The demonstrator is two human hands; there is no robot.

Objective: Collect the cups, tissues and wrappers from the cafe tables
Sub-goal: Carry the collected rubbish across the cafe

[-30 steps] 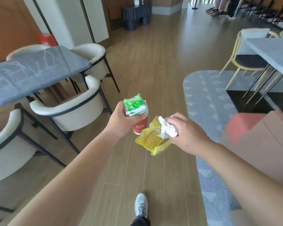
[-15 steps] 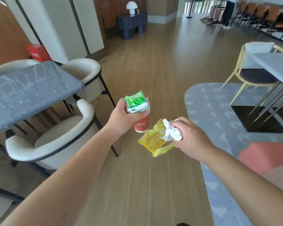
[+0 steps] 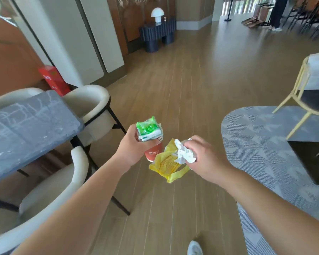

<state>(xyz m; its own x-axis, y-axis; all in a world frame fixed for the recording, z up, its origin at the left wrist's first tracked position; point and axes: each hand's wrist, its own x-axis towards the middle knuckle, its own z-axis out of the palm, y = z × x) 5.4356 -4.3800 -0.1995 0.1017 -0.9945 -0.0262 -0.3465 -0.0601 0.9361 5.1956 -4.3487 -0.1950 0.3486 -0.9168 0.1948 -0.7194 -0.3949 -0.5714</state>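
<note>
My left hand (image 3: 132, 150) grips a red paper cup (image 3: 153, 153) with a green and white wrapper (image 3: 148, 130) stuffed into its top. Just to its right, my right hand (image 3: 206, 159) is closed around a crumpled white tissue (image 3: 183, 154) and a yellow wrapper (image 3: 168, 164) that hangs below the fingers. Both hands are held out in front of me above the wooden floor, nearly touching each other.
A grey stone-topped table (image 3: 26, 129) with cream armchairs (image 3: 92, 105) stands at the left. A patterned grey rug (image 3: 265, 144) and a yellow-framed chair (image 3: 309, 92) lie at the right. A dark console with a white lamp (image 3: 157, 34) stands far ahead. My shoe (image 3: 194, 248) shows below.
The view has advanced along the floor: the grey table and armchairs slid back to the left and the far console came closer. Both hands keep their hold on the same things.
</note>
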